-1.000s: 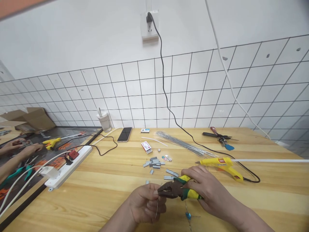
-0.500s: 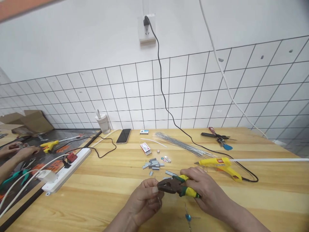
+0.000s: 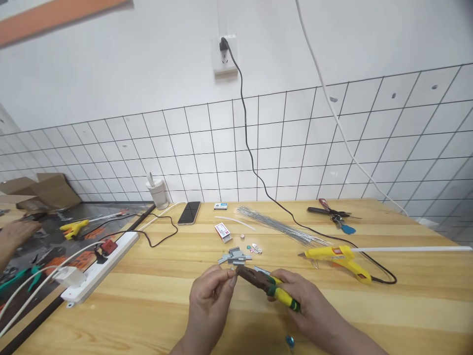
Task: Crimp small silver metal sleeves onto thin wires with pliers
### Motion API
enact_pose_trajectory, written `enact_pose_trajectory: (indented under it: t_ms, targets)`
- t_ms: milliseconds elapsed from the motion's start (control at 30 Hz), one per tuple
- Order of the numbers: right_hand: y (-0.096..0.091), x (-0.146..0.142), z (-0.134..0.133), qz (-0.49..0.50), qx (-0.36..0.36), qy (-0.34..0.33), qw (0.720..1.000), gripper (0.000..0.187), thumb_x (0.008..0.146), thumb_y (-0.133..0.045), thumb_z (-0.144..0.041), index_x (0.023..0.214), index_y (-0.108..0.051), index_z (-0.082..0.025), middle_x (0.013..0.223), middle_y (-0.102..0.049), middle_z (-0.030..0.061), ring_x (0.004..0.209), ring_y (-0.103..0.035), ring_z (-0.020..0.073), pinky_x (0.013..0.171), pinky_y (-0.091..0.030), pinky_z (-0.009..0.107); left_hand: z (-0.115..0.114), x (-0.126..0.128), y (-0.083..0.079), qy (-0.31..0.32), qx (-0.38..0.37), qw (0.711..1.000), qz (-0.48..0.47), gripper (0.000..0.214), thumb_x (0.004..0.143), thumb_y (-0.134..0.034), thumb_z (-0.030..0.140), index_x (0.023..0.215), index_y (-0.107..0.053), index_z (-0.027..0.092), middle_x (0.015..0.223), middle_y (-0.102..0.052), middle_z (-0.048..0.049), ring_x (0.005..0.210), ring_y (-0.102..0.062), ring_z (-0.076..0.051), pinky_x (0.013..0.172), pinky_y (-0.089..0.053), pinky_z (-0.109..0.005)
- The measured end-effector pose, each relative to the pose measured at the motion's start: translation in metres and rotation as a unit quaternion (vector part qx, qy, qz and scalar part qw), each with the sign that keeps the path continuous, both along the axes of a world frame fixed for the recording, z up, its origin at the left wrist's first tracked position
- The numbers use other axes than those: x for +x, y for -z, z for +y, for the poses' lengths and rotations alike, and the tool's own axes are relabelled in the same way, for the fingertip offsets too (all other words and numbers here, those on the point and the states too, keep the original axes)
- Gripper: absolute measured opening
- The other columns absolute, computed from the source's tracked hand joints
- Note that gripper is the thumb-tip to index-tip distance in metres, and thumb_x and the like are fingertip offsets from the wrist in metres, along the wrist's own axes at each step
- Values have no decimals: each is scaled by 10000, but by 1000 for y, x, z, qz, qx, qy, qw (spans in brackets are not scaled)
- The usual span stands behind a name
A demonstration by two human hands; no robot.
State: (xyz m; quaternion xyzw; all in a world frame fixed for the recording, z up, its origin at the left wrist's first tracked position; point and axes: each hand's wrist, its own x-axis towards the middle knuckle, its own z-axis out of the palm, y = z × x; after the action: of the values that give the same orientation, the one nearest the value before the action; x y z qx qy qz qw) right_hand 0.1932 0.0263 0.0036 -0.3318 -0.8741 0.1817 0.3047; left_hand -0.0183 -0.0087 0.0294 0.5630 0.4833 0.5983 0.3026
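Note:
My right hand (image 3: 308,308) is wrapped round the yellow-and-green handles of a pair of pliers (image 3: 266,284), whose dark jaws point left. My left hand (image 3: 209,298) is closed in a pinch right at the jaw tips; earlier frames show a thin wire in these fingers, which I can barely make out now. Both hands hover over the near part of the wooden table (image 3: 155,296). A small blue part (image 3: 289,340) lies on the table below my right wrist.
Behind the hands lie staple strips (image 3: 234,256), a small red box (image 3: 223,230), small beads (image 3: 254,248), a bundle of wires (image 3: 284,228), a yellow glue gun (image 3: 338,256), scissors (image 3: 332,213), a phone (image 3: 189,212) and a power strip (image 3: 98,266). Another person's hand (image 3: 16,231) is at the left.
Both hands rose and moved slightly left. The pliers tilted so the jaws point up-left. The wire hanging from my left fingers no longer shows clearly. The camera tipped down a little.

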Motion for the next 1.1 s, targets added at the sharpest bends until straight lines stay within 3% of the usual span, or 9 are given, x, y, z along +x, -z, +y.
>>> enact_pose_trajectory:
  t_ms: [133,267,333,500,733,967,1100]
  targets:
    - [-3,-5,-5,19,-76,18,997,244,677,-434,-71,748,-597,-238,865,-617,-5,798,-589,134,672,-457,214,1,-2,-6,-20,22,998,63,82,706,-652,245,713,-732,227,514,-439,4,532,-382,-134,541,-301,-248]
    - [-14,2,-5,-27,-64,8,998,321,709,-430,-80,912,-607,-254,1024,-587,36,931,-547,181,783,-446,289,8,-2,-5,29,-122,986,-113,143,648,-708,315,690,-701,179,583,-525,-5,523,-378,-92,511,-298,-211]
    - [-17,9,-2,-56,-51,15,997,422,701,-419,-62,1027,-581,-276,1145,-535,50,1015,-505,204,839,-424,336,12,-2,-2,79,-190,951,-230,186,620,-730,328,689,-682,162,490,-444,44,429,-263,-41,435,-215,-175]
    - [-9,23,6,-109,10,57,992,560,592,-416,3,1052,-563,-281,1227,-474,51,1078,-451,248,886,-369,433,17,-4,4,220,-231,862,-393,151,610,-744,226,617,-630,127,412,-313,89,391,-144,-19,377,-122,-156]
    - [-6,20,6,-126,89,46,987,493,554,-423,4,950,-599,-230,1200,-501,82,990,-483,242,851,-342,459,13,-3,6,293,-254,805,-449,154,634,-724,159,598,-583,108,431,-325,74,403,-168,-18,357,-151,-121]
    - [-10,21,2,-139,107,27,984,506,576,-410,18,960,-601,-251,1198,-497,67,946,-475,232,801,-370,429,14,-8,12,427,-335,687,-484,148,623,-702,137,625,-563,87,425,-308,70,398,-198,-16,320,-165,-78]
    - [-14,22,1,-130,139,16,982,521,573,-404,13,978,-601,-249,1190,-505,74,934,-486,231,790,-372,425,14,-9,16,456,-363,659,-476,151,622,-696,146,655,-569,71,413,-303,72,390,-202,-15,308,-155,-67]
